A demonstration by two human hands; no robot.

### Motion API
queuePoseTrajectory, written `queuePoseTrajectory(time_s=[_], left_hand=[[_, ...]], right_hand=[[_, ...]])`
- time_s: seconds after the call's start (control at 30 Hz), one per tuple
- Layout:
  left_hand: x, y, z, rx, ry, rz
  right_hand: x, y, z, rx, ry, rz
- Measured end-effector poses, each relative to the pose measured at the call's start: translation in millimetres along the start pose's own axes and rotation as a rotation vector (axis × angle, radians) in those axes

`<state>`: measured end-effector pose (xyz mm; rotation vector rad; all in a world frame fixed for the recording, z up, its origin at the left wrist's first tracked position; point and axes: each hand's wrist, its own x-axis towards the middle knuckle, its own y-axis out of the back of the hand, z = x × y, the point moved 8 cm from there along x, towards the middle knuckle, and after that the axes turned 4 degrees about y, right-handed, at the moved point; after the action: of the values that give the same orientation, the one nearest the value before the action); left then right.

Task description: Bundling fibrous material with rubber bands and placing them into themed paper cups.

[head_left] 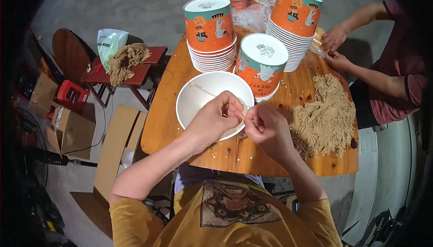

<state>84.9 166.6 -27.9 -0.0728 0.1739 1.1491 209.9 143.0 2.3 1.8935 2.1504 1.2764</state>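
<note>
1. Centre of the frame: the left hand point(218, 117) pinches a thin tan cord point(203, 89) between thumb and fingertips.
2. Just right of it, the right hand point(270, 130) pinches too, its fingertips close against the left's.
3. The cord trails inside the open white bucket point(185, 108), mid-frame.
4. Right of frame: a heap of tan strands point(329, 123) lies on the wooden table point(160, 121).
</note>
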Motion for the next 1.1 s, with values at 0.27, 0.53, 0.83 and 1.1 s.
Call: queuePoseTrajectory(time_s=[0.27, 0.53, 0.83, 1.1], left_hand=[[4.9, 1.7, -1.9, -0.184, 0.068, -0.081], [7.9, 5.6, -7.3, -0.226, 0.164, -0.073], [5.7, 7.0, -9.2, -0.128, 0.163, -0.022], [3.6, 0.3, -6.3, -0.023, 0.075, -0.051]], right_hand=[[-1.9, -0.1, 6.0, 0.043, -0.05, 0.023], [-1.6, 5.7, -5.1, -0.165, 0.15, 0.046], [1.0, -1.2, -38.0, -0.571, 0.578, -0.057], [18.1, -9.6, 22.9, 0.161, -0.228, -0.358]])
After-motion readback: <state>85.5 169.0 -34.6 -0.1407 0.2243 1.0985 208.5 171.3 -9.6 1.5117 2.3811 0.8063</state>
